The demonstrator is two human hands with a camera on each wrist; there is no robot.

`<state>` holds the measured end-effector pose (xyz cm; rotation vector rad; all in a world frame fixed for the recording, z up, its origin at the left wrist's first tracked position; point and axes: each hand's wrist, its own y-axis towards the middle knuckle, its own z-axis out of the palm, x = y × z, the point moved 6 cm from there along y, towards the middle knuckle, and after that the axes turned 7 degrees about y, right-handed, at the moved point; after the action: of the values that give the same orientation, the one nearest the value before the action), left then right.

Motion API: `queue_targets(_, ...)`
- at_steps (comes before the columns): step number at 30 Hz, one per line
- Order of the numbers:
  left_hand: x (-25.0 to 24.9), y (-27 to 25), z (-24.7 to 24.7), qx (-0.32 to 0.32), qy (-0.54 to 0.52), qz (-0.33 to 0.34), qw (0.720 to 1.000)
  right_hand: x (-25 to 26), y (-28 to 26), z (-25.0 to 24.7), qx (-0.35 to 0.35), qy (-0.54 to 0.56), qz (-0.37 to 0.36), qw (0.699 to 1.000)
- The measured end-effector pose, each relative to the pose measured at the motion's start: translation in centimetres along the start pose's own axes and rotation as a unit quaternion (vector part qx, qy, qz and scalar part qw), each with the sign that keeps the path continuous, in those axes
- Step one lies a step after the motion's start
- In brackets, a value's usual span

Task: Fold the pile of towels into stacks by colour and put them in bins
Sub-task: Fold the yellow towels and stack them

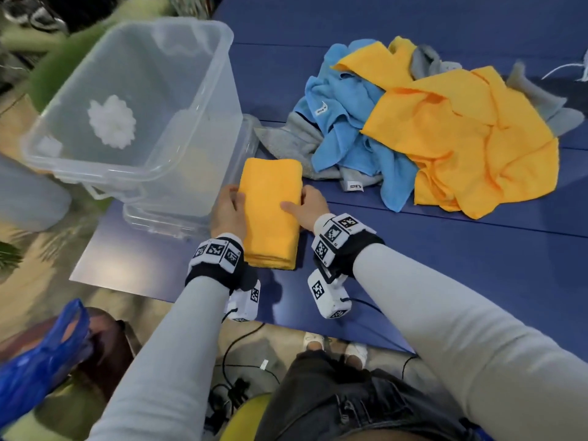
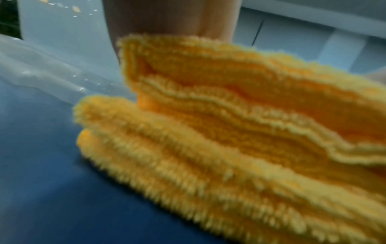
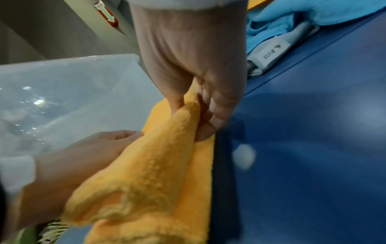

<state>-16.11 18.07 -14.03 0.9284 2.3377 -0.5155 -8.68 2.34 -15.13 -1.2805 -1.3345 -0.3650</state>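
A stack of folded yellow terry towels (image 1: 270,214) lies near the near-left edge of a dark blue tabletop (image 1: 445,265), lengthwise from near to far. The left hand (image 1: 227,210) holds its left long side, thumb on top of the cloth; in the right wrist view its fingers (image 3: 123,136) curl against the stack's edge. The right hand (image 1: 307,206) holds the right long side, thumb lying across the top; the right wrist view shows its fingers (image 3: 211,105) pinching the upper layers of the yellow cloth. In the left wrist view the folded layers (image 2: 229,132) fill the frame, the upper ones raised a little above the lower ones, which rest on the blue surface. Just left of the stack stands a clear plastic bin (image 1: 133,100), tilted in the head view, with a pale flower-shaped mark showing through its bottom. To the far right of the stack is a loose pile of unfolded towels: light blue ones (image 1: 350,122), grey ones (image 1: 296,144) beneath, and large yellow ones (image 1: 461,138) draped on top. A crumpled blue plastic bag (image 1: 41,361) sits at the near left, below the table's level.
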Motion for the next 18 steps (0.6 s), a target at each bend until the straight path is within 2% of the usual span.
queue_targets(2, -0.7, 0.0, -0.6, -0.016, 0.049, -0.013, 0.999, 0.4, 0.2, -0.1, -0.004, -0.039, -0.012, 0.999)
queue_targets(4, -1.6, -0.1, -0.6, -0.019, 0.148, 0.010, 0.989, 0.0, 0.2, -0.1, -0.005, -0.113, -0.004, 0.994)
queue_targets(6, -2.8, -0.2, 0.1, -0.037, 0.243, 0.093, 0.965, -0.3, 0.0, -0.2, 0.004, -0.173, -0.001, 0.985)
queue_targets(8, -4.7, -1.0, 1.9, -0.041, 0.257, 0.205, 0.944, -0.3, -0.2, -1.1, 0.005, -0.200, -0.015, 0.980)
queue_targets(9, -5.3, -1.6, 2.9, -0.027, 0.245, 0.234, 0.941, 0.0, -0.4, -2.0, -0.002, -0.200, -0.020, 0.980)
queue_targets(12, -4.6, -3.1, 6.4, 0.058, 0.261, 0.216, 0.939, 1.3, -0.8, -6.7, -0.063, -0.231, -0.033, 0.970)
queue_targets(16, -3.5, -2.8, 8.1, 0.072, 0.303, 0.209, 0.927, 4.8, -1.4, -13.8, -0.175, -0.392, -0.112, 0.896)
queue_targets(18, -3.5, -2.8, 8.3, 0.072, 0.314, 0.210, 0.923, 6.2, -1.2, -17.2, -0.217, -0.408, -0.125, 0.878)
